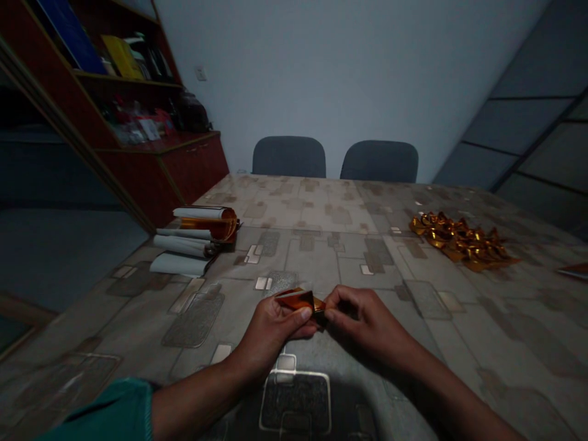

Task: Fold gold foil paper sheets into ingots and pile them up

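Observation:
Just above the table, a partly folded piece of shiny gold foil paper (297, 299) is held between both hands. My left hand (279, 323) grips its left side, with the thumb lying along the front. At the right end, my right hand (351, 311) pinches a corner of the foil between thumb and fingertips. The underside of the foil is hidden by the fingers. Several finished-looking gold foil folded shapes (463, 240) sit grouped to the right. On the left lie curled gold-and-white foil sheets (197, 239) in a loose stack.
A patterned cloth covers the table (303, 214). Two grey chairs (288, 156) stand at its far edge before a pale wall. At the left back is a reddish-brown cabinet (195, 168) with shelves of items. A flat object (574, 271) lies at the right edge.

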`<state>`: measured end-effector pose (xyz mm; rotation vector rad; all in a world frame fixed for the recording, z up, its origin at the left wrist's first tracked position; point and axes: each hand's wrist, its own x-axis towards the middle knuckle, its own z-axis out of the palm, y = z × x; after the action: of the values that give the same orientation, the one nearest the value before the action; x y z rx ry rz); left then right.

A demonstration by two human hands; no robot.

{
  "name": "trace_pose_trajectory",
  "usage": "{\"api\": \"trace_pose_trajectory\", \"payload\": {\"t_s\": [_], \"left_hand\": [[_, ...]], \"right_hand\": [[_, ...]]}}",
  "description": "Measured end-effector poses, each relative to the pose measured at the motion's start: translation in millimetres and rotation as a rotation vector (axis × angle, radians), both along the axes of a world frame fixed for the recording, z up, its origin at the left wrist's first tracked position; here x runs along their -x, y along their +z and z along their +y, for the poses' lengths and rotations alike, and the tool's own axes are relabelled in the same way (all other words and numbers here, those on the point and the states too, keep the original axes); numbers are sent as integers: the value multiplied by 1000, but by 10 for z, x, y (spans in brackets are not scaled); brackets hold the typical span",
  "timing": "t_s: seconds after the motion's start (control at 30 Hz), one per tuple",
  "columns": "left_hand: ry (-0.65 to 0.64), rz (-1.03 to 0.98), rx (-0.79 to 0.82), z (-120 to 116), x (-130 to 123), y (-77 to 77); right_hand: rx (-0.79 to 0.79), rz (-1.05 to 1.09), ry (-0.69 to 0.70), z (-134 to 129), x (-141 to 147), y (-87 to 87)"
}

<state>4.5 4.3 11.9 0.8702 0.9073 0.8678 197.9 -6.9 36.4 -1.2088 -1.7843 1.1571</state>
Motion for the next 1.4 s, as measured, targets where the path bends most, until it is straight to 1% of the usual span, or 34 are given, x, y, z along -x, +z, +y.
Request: {"api": "trace_pose_trajectory", "payload": {"t_s": [0.07, 0.13, 0.2, 0.3, 0.43, 0.5, 0.63, 0.77, 0.83, 0.93, 1.07, 1.2, 1.3, 1.4], "left_hand": [[12, 0, -12, -1, 6, 3], [16, -1, -24, -2, 10, 1], [7, 10, -38, -2, 12, -8], [-14, 30, -58, -1, 9, -25], [-15, 21, -65, 2, 9, -46], [-21, 12, -76, 3, 11, -50], [-32, 24, -96, 1, 6, -46], [-14, 31, -43, -6, -6, -54], [-2, 27, -43, -7, -8, -57], [7, 3, -81, -3, -10, -41], [23, -18, -98, 7, -16, -5], [20, -19, -80, 18, -15, 4], [15, -26, -80, 23, -15, 2], [12, -40, -101, 16, -21, 4]], "right_hand": [[73, 93, 18, 2, -10, -42], [86, 114, -3, 6, -20, -58], [60, 56, -21, 9, -28, -48], [24, -29, -2, 7, -34, -12], [28, 3, 24, -6, -13, 34], [2, -6, 23, -12, 17, 49], [-77, -88, -15, -18, 82, 22], [-130, -144, -64, -28, 103, -26], [-93, -110, -50, -34, 98, -17], [-10, 21, -44, -40, 98, 19], [2, 110, -99, -40, 134, 17], [33, 222, -88, -31, 136, -27], [79, 245, -42, -22, 104, -34], [92, 198, -22, -29, 104, -14]]}}
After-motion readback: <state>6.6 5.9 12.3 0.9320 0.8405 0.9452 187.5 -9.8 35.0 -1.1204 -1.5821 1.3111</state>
